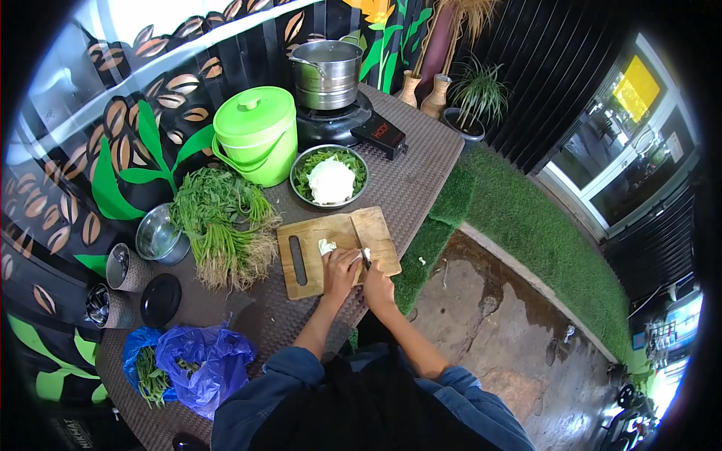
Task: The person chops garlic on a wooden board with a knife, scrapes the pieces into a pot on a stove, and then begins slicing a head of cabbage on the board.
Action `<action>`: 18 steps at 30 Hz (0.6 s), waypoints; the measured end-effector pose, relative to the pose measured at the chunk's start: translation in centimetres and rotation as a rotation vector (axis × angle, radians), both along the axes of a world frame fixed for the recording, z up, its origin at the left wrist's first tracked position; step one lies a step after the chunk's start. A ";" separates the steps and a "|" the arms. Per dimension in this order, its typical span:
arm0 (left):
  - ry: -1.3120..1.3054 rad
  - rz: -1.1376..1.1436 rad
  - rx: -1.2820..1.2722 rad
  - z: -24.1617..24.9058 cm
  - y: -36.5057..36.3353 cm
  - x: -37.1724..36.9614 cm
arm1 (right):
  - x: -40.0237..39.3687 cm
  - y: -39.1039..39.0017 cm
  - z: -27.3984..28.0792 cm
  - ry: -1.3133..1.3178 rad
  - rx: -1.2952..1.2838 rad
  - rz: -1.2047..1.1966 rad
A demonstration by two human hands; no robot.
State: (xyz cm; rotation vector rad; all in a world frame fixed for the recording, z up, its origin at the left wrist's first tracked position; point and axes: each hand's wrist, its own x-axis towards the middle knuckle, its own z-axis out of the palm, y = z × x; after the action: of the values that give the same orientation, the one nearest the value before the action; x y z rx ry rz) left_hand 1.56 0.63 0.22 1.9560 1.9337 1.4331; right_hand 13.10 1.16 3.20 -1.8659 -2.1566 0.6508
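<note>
A wooden cutting board (308, 231) with a slot handle lies on the brown woven table. My right hand (377, 287) is closed around a knife (356, 234), its blade pointing away over the board. Just left of it, my left hand (342, 270) has its fingers curled down on a white food piece, mostly hidden under the fingertips. A small white chunk (366, 254) sits beside the blade. Another white piece (326, 246) rests beyond my left fingers. Behind the board stands a metal bowl (299, 192) with chopped greens and a white mound (331, 180).
Rooted leafy greens (226, 225) lie left of the board. A green lidded bucket (256, 135) and a steel pot (327, 75) on a black cooker (331, 128) stand behind. Further left are a glass bowl (162, 234), cups (128, 269), a black lid (161, 299) and purple plastic bags (207, 368).
</note>
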 end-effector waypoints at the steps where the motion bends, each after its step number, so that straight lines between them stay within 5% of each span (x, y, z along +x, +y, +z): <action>1: -0.015 -0.010 0.002 0.1 -0.1 0.0 | 0.0 0.2 0.1 0.002 -0.003 -0.002; 6: -0.016 -0.002 -0.010 0.3 0.0 0.0 | 0.9 2.2 1.4 -0.008 0.072 0.150; 18: -0.054 -0.008 -0.012 0.0 -0.1 -0.2 | -0.2 1.4 -0.2 -0.017 0.035 0.080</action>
State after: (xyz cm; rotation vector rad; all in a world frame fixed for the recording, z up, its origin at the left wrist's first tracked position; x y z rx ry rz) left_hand 1.40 0.58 0.26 1.8982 1.9050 1.4531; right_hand 12.91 2.53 3.02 -1.7821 -2.2480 0.6106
